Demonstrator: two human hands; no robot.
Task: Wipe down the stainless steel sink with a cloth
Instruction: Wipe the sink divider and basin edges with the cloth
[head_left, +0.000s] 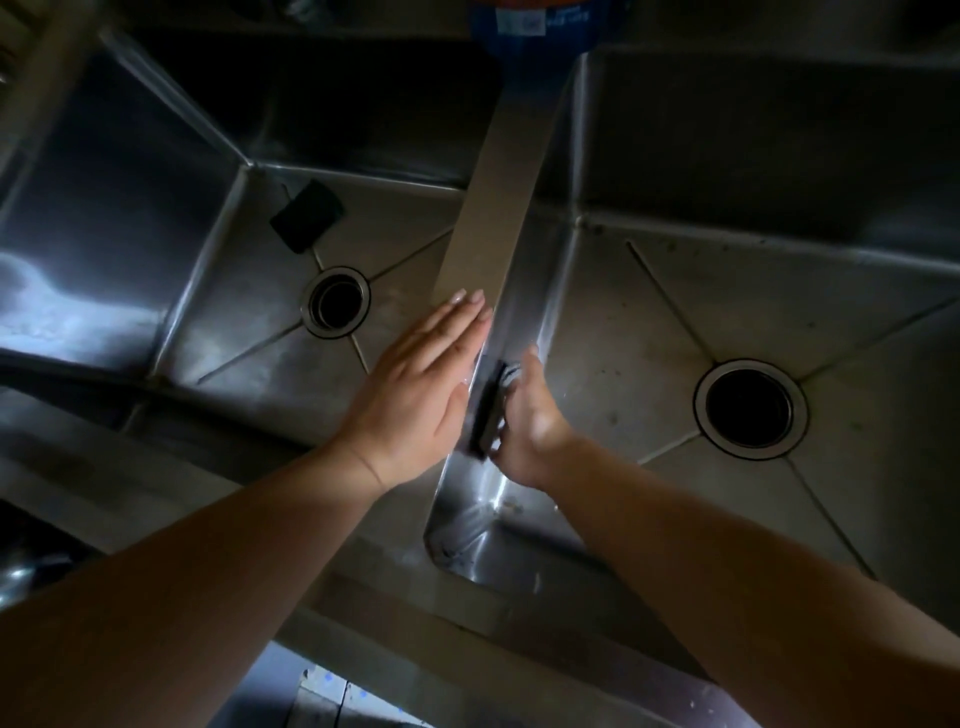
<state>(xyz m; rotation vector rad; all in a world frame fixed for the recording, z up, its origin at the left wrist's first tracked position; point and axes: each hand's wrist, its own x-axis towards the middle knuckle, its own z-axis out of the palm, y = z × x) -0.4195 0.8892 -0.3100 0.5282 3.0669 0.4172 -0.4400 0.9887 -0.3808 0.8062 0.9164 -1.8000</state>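
Observation:
A double stainless steel sink fills the dim view, with a flat divider (498, 208) between its two basins. My left hand (421, 389) lies flat on the near part of the divider, fingers straight. My right hand (527, 426) holds a dark pad-like cloth (488, 410) against the right basin's left wall, just below the divider. Part of the cloth is hidden by my fingers.
The left basin has a drain (335, 303) and a dark pad (306, 214) lying behind it. In the right basin sits a larger drain (749, 409), and specks dot its floor. A blue container (519, 26) stands at the far end of the divider.

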